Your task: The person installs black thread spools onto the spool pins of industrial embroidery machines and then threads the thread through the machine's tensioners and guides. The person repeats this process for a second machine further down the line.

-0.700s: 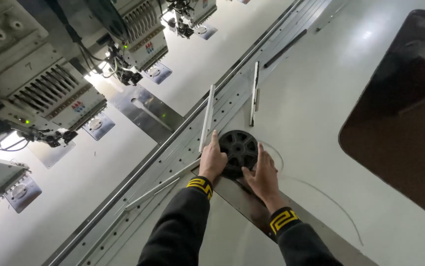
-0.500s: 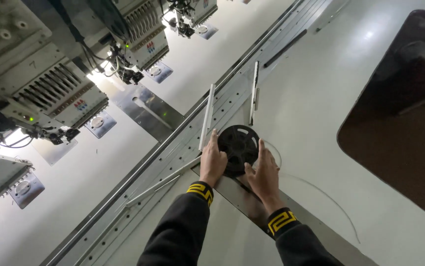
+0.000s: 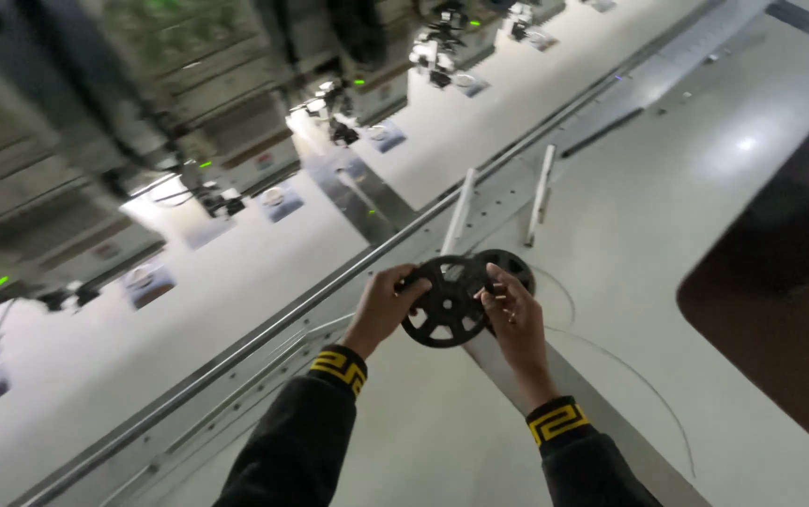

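Nearest, black sleeves with yellow-patterned cuffs (image 3: 555, 422) lead to both hands. The left hand (image 3: 384, 308) and the right hand (image 3: 514, 319) each keep a closed grip on the rim of a black spoked reel (image 3: 441, 302), lifted above the white worktop (image 3: 611, 216). Behind it lies a second reel (image 3: 510, 264), then a metal rail (image 3: 264, 330) and embroidery machines (image 3: 207, 192).

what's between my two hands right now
In the head view, a black spoked reel sits between the left hand and right hand, both gripping its rim. A second black reel shows behind it.
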